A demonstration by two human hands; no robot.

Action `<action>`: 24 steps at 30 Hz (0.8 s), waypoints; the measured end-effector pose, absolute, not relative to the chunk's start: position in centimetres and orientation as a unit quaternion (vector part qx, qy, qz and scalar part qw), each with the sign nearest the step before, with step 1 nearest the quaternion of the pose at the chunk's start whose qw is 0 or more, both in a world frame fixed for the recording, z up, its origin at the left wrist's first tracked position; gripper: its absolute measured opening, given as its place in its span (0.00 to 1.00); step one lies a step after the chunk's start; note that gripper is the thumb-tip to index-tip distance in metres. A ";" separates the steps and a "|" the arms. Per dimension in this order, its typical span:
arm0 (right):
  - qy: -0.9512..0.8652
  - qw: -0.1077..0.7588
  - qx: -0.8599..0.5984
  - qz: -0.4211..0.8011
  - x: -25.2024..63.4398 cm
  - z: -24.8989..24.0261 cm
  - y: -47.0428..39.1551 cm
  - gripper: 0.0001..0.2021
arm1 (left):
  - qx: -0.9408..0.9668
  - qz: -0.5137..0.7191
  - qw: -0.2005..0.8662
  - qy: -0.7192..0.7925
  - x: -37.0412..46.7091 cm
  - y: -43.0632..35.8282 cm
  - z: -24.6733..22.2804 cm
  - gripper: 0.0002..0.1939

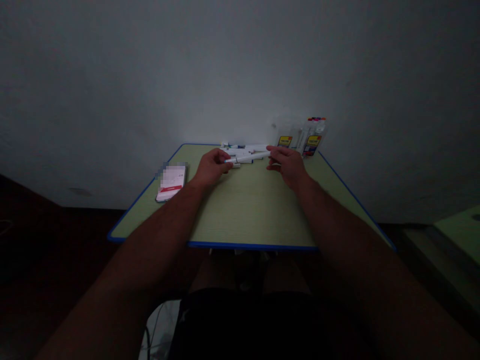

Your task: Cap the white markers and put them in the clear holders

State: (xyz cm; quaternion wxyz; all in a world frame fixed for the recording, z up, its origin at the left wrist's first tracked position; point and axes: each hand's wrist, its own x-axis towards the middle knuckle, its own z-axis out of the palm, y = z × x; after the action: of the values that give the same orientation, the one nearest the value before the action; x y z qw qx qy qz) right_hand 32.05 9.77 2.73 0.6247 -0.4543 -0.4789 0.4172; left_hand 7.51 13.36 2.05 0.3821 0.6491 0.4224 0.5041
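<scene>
A white marker (249, 157) is stretched between my two hands above the far part of the table. My left hand (213, 166) pinches its left end, where a small blue tint shows. At the other end, the fingers of my right hand (288, 162) close round the marker. Just behind and below it lie several more white markers (255, 148), partly covered by the held one and by my hands. One short white piece (236, 165) rests beside my left fingertips; whether it is a cap or a marker end I cannot tell.
At the back right stand clear plastic packages (285, 141) with yellow and dark labels; one holds markers with coloured ends (317, 120). A phone (171, 183) with a lit screen lies on the left. The pale table (251, 215) has a blue edge and meets a grey wall.
</scene>
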 end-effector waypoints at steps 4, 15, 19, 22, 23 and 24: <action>-0.479 0.628 -0.450 0.418 32.0 2.8 9.7 0.09 | 0.651 0.500 0.377 0.430 7.5 13.3 2.1 0.11; -0.464 0.630 -0.468 0.411 32.0 2.7 9.9 0.09 | 0.652 0.500 0.378 0.427 7.4 13.5 1.9 0.11; -0.461 0.633 -0.474 0.403 32.1 2.4 10.2 0.09 | 0.652 0.506 0.386 0.413 7.4 13.6 1.8 0.09; -0.466 0.633 -0.475 0.396 32.3 2.2 10.5 0.11 | 0.652 0.504 0.385 0.415 7.4 13.5 1.8 0.10; -0.467 0.633 -0.475 0.395 32.3 2.1 10.6 0.11 | 0.653 0.502 0.384 0.417 7.4 13.5 1.9 0.10; -0.467 0.633 -0.474 0.396 32.4 2.0 10.7 0.12 | 0.654 0.499 0.382 0.421 7.4 13.5 2.0 0.11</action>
State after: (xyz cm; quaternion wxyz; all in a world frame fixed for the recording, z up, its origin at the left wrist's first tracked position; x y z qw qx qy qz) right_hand 32.37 10.67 2.01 0.6328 -0.4742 -0.4670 0.3958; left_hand 7.37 13.48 1.97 0.3818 0.6540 0.4209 0.4994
